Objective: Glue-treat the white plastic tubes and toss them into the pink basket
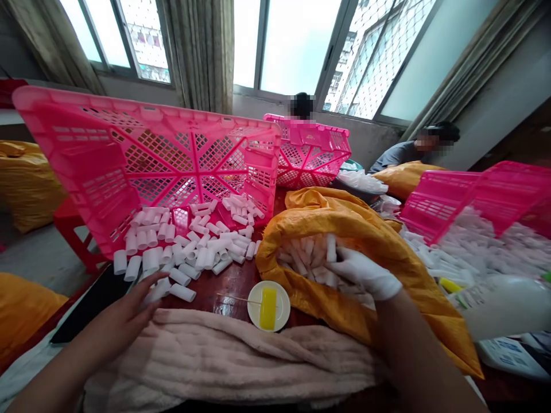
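My right hand [365, 275] pinches an upright tube [331, 248] in the sack's [307, 301] mouth, where a slack pinch could drop it; my left hand [131, 311], by the pile [209, 258], may hold one, I can't tell

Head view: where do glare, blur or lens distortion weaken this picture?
Head view: the windows wash out nearly white, with a glint on the dark red table left of the white dish; also in the head view, the right hand looks slightly soft, and the bottle at the right edge appears stretched.
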Demonstrator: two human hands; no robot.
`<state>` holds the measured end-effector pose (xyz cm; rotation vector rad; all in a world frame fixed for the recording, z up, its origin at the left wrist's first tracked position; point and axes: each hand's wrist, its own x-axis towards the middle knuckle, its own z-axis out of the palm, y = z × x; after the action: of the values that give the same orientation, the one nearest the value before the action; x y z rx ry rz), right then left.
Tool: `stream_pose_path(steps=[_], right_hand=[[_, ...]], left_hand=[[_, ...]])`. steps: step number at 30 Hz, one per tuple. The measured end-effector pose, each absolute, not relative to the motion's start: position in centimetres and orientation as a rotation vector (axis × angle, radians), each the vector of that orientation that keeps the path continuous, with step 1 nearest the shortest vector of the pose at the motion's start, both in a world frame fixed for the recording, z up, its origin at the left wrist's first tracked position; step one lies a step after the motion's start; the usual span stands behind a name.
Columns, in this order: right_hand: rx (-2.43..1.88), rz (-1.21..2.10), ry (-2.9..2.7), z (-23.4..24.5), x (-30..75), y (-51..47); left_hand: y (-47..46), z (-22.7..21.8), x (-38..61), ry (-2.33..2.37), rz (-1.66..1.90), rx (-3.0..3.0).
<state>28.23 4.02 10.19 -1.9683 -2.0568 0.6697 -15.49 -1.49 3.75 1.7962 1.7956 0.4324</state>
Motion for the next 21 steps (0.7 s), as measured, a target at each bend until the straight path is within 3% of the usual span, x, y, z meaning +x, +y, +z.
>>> stream_pose_path(steps=[4, 13, 18, 21], right_hand=[[-1.665, 1.100, -1.795, 8.6, 28.2, 1.6], [-1.197, 1.529, -1.101, 6.3, 22.4, -2.2], [-1.065, 1.638, -1.096, 4.5, 20.2, -5.3], [-1.081, 1.542, -0.932, 4.1, 21.6, -5.4]], left_hand=[[-1.4, 4.4, -9.6, 1.488, 0.562, 1.855], [-1.6, 5.7, 0.2, 1.144, 0.641, 1.848], [-2.9, 4.6, 1.6, 1.045, 0.638, 1.627], [-2.8, 4.2, 0.7, 1.103, 0.654, 1.688]])
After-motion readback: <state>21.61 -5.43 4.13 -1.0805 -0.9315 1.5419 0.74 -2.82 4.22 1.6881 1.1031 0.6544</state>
